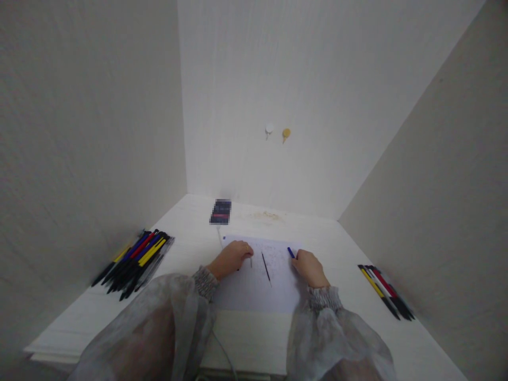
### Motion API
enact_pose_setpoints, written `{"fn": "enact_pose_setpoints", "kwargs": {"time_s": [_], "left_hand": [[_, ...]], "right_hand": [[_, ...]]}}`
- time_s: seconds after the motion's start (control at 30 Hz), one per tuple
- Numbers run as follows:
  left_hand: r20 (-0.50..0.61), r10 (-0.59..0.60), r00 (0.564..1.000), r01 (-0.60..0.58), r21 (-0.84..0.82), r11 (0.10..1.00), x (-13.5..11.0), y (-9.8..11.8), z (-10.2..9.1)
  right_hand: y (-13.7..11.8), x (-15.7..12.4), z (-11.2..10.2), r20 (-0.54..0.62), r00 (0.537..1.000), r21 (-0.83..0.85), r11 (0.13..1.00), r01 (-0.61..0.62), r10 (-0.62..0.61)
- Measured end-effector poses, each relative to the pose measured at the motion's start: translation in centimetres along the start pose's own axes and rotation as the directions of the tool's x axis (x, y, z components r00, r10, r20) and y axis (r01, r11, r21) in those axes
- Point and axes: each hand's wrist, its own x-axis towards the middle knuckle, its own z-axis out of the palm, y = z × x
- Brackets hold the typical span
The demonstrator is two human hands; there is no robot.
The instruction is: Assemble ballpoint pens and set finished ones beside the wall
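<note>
Over a printed white sheet (257, 301), my left hand (235, 257) is closed in a pinch. A thin, short greyish piece (251, 262) shows just below its fingertips, too small to name. A small dark tip (238, 270) peeks out under the same hand, its other part hidden. My right hand (310, 266) rests at the sheet's right edge, fingers closed around a blue pen barrel (291, 253) whose upper end sticks out. Between the two hands lies a slim dark pen refill (265, 266), slanting across the paper and touched by neither hand.
A pile of pens in several colours (137, 262) lies at the left. A smaller group of pens (384, 292) is near the right wall. A blurred phone-like device (220, 211) with a cable stands behind the sheet. Two hooks (286, 133) are on the back wall.
</note>
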Motion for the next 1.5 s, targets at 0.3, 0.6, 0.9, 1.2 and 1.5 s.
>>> {"fn": "enact_pose_setpoints", "kwargs": {"time_s": [0.3,0.6,0.9,1.2,1.5], "left_hand": [[-0.182,-0.288,0.94,0.314,0.136,0.94,-0.2,0.1,-1.3],[-0.213,-0.553,0.806,0.584,0.131,0.801,-0.4,-0.3,-2.3],[-0.194,-0.592,0.783,0.618,0.131,0.775,-0.6,0.0,-2.6],[-0.199,-0.452,0.869,0.481,0.135,0.866,-0.3,0.6,-1.0],[-0.115,-0.436,0.893,0.45,0.173,0.876,0.2,2.6,0.5]], "right_hand": [[1.6,-0.9,-1.0,0.041,0.999,-0.047,0.998,0.029,-0.027],[0.3,-1.2,-2.1,-0.295,0.955,0.124,0.99,0.065,-0.026],[-2.8,-1.3,0.3,-0.315,0.91,0.475,0.786,0.396,-0.268],[-4.3,-1.6,2.0,-0.194,0.916,0.43,0.809,0.4,-0.35],[-5.5,-2.7,2.1,-0.078,0.944,0.315,0.891,0.328,-0.32]]}}
